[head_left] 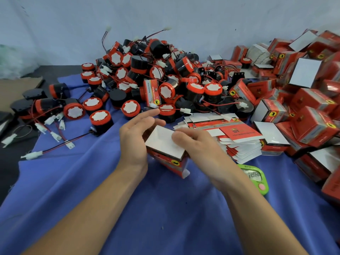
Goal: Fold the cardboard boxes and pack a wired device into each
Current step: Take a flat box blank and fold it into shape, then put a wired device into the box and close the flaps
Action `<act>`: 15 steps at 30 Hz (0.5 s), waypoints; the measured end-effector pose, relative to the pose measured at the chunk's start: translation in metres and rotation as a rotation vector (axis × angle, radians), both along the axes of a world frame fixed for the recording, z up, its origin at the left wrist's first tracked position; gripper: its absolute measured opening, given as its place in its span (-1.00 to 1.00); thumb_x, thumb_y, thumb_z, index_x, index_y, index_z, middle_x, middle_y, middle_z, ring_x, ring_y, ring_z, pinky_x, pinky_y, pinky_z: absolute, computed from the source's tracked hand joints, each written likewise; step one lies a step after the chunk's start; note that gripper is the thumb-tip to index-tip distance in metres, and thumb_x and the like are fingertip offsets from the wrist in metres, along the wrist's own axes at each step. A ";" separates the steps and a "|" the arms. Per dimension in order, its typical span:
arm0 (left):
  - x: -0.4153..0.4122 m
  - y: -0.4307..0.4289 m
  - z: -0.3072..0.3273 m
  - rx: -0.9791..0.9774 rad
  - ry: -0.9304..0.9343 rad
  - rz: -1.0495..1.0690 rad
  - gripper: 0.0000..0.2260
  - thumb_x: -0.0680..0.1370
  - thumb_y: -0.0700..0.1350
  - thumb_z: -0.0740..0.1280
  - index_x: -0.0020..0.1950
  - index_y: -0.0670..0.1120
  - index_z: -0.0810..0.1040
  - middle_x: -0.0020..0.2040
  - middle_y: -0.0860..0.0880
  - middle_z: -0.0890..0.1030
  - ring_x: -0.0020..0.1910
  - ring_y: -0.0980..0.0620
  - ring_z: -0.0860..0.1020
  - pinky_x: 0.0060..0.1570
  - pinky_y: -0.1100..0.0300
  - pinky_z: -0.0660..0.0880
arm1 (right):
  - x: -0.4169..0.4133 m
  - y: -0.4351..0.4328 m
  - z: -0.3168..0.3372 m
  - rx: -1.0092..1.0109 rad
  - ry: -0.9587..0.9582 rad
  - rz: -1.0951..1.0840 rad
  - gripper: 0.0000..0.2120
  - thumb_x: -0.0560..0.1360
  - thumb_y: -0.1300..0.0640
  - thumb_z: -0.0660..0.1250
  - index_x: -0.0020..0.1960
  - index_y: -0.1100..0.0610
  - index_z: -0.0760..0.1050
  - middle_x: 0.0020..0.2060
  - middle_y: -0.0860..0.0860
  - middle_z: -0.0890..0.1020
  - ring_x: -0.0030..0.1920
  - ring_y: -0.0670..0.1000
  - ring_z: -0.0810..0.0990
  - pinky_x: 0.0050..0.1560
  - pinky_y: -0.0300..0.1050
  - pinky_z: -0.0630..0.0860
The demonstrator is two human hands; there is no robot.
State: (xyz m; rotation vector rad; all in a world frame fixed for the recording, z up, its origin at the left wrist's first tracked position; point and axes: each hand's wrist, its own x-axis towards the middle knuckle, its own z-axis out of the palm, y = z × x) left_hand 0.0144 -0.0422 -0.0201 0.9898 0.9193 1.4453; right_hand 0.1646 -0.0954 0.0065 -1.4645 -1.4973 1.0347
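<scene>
A blue cloth (165,208) covered the desk, rumpled near its front edge, with a pale wall (184,19) behind the far edge and dark flooring and cardboard past the left edge. At the desk's middle stood the red cardboard box (165,159). The left hand (136,137) was against its left side with fingers outstretched, and the right hand (195,142) lay across its white top flap, pressing it. A heap of black-and-red wired devices (156,74) filled the far side. Flat box blanks (237,137) were stacked just right of the held box, and folded boxes (303,100) were piled along the right edge. The top blank read "ST"; its smaller lines were blurred. Yellow round badges showed on the boxes, their dark figure unclear. The right wrist partly hid a green timer (257,179), whose digits were unreadable.
</scene>
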 end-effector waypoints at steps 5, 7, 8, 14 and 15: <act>-0.008 0.008 -0.001 0.089 0.034 0.014 -0.72 0.67 -0.04 0.21 0.17 -0.07 0.69 0.09 0.00 0.75 0.11 0.06 0.68 0.05 0.18 0.56 | -0.005 0.003 -0.001 0.379 0.320 -0.093 -0.49 0.43 0.28 0.45 0.35 -0.01 0.57 0.19 -0.06 0.68 0.23 -0.11 0.62 0.19 -0.15 0.58; -0.007 0.007 -0.001 0.196 0.032 -0.073 -0.70 0.64 0.02 0.23 0.23 -0.04 0.66 0.14 0.01 0.74 0.15 0.07 0.68 0.06 0.24 0.59 | -0.007 0.006 -0.008 0.566 -0.014 -0.205 -0.40 0.37 0.27 0.47 0.37 -0.07 0.55 0.33 -0.16 0.55 0.38 -0.12 0.49 0.34 -0.09 0.51; -0.006 0.006 -0.002 0.236 0.047 -0.132 -0.68 0.61 0.02 0.27 0.30 -0.06 0.62 0.19 -0.02 0.72 0.19 0.03 0.67 0.10 0.20 0.59 | -0.010 0.006 -0.012 0.642 -0.203 -0.270 -0.37 0.34 0.27 0.48 0.36 -0.09 0.56 0.35 -0.20 0.49 0.43 -0.10 0.41 0.41 -0.01 0.45; -0.007 0.013 -0.016 0.063 0.382 -0.251 -0.24 0.33 -0.32 0.60 0.49 0.02 0.47 0.24 0.00 0.69 0.24 -0.04 0.66 0.18 0.04 0.63 | -0.013 0.014 -0.027 0.543 -0.512 -0.145 -0.40 0.29 0.44 0.48 0.25 0.00 0.64 0.34 -0.06 0.59 0.53 0.03 0.26 0.51 0.11 0.30; -0.011 0.016 -0.018 0.045 0.401 -0.283 -0.23 0.31 -0.33 0.63 0.46 0.05 0.50 0.21 0.03 0.71 0.20 0.01 0.67 0.12 0.10 0.65 | -0.010 0.014 -0.025 0.460 -0.486 -0.129 -0.42 0.31 0.38 0.50 0.25 -0.07 0.64 0.36 -0.11 0.56 0.54 -0.02 0.25 0.51 -0.03 0.30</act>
